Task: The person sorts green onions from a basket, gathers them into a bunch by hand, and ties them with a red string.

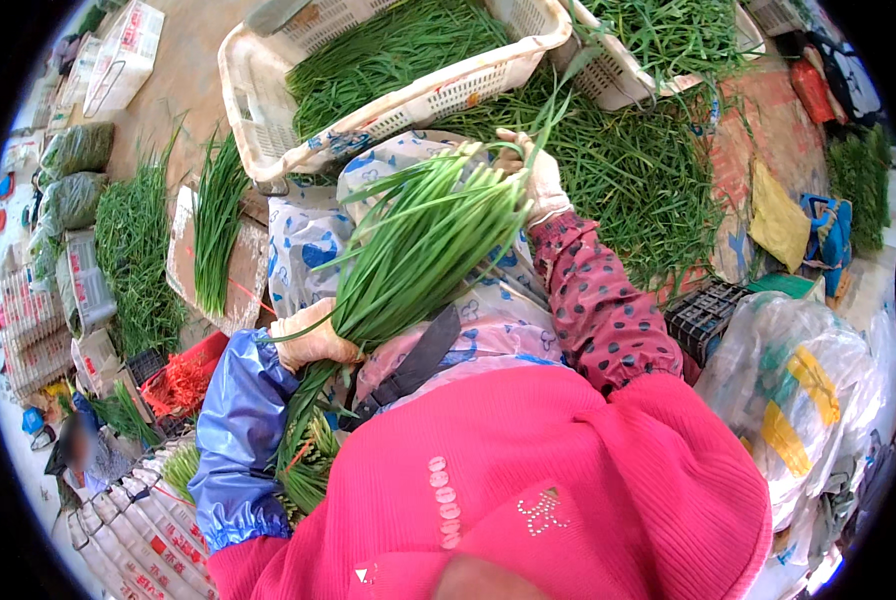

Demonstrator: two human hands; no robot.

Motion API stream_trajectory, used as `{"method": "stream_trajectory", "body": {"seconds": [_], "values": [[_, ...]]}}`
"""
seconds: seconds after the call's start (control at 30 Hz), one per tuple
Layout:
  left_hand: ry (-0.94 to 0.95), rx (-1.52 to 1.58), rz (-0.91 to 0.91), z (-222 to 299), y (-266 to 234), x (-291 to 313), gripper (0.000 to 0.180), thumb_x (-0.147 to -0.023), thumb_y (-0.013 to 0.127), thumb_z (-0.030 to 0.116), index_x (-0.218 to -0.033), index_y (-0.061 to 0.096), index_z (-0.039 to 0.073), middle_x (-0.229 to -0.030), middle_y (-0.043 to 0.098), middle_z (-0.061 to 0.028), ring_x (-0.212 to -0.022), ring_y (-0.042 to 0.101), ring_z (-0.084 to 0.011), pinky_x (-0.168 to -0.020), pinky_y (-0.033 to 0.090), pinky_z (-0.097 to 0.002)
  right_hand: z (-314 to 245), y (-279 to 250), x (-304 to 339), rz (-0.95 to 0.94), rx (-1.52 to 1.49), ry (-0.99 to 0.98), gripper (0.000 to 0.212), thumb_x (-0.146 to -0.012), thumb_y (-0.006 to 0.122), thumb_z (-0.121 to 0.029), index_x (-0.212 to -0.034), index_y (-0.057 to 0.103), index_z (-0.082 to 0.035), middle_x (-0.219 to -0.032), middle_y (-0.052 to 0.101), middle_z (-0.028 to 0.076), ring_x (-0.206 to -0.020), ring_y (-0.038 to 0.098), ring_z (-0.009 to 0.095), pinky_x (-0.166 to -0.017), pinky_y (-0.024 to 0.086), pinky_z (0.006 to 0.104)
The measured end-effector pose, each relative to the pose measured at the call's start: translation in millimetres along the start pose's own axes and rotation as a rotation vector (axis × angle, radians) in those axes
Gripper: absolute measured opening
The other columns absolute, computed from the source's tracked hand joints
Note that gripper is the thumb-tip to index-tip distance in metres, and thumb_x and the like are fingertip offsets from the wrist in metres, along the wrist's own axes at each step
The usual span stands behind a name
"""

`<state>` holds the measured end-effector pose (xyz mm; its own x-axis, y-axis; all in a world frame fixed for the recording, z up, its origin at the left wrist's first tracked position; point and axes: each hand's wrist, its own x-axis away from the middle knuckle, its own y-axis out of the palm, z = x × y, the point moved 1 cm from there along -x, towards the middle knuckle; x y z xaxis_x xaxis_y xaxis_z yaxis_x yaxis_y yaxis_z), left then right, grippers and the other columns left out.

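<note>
A thick bunch of green chives (pixel 423 250) lies slantwise over my lap, its pale cut ends toward the upper right. My gloved left hand (pixel 313 332) is closed around the leafy lower-left part of the bunch. At the pale ends, my gloved right hand (pixel 536 185) has its fingers curled, with a few long blades sticking up past them. Part of its grip is hidden behind the stems. Under the bunch, a white apron with blue prints (pixel 308 245) covers my knees.
Ahead stands a white plastic crate (pixel 448 95) of chives, with a second crate (pixel 608 85) to its right. Loose chives (pixel 638 190) cover the ground at the right. At left are a board (pixel 183 245) with chives and a red basket (pixel 183 370) of ties. Clear plastic bags (pixel 788 370) sit at right.
</note>
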<state>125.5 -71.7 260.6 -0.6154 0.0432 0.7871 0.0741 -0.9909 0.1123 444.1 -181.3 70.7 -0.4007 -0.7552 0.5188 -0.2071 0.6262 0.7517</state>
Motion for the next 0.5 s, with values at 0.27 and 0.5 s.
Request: {"method": "stream_trajectory", "body": {"seconds": [0.27, 0.5], "values": [[-0.017, -0.316, -0.024, 4.5, -5.1, 19.8, 0.044, -0.063, 0.074, 0.016, -0.103, 0.063, 0.003, -0.084, 0.067, -0.0114, -0.075, 0.063, -0.0211, -0.069, 0.05, -0.0361, -126.8, -28.3, 27.5, 0.475, 0.255, -0.203, 0.025, -0.096, 0.051, -0.027, -0.103, 0.066, -0.008, -0.071, 0.057, -0.005, -0.049, 0.04, 0.005, -0.048, 0.035, 0.0206], [0.176, -0.443, -0.044, 25.0, -4.2, 14.7, 0.047, -0.071, 0.069, 0.013, -0.116, 0.061, 0.005, -0.101, 0.067, -0.0117, -0.09, 0.063, -0.0222, -0.079, 0.05, -0.0334, -93.1, 156.7, 108.5, -0.568, 1.719, -0.283, 0.076, -0.071, 0.076, -0.032, -0.133, 0.047, 0.001, -0.126, 0.059, 0.02, -0.113, 0.059, 0.028, -0.095, 0.046, 0.0338]]}}
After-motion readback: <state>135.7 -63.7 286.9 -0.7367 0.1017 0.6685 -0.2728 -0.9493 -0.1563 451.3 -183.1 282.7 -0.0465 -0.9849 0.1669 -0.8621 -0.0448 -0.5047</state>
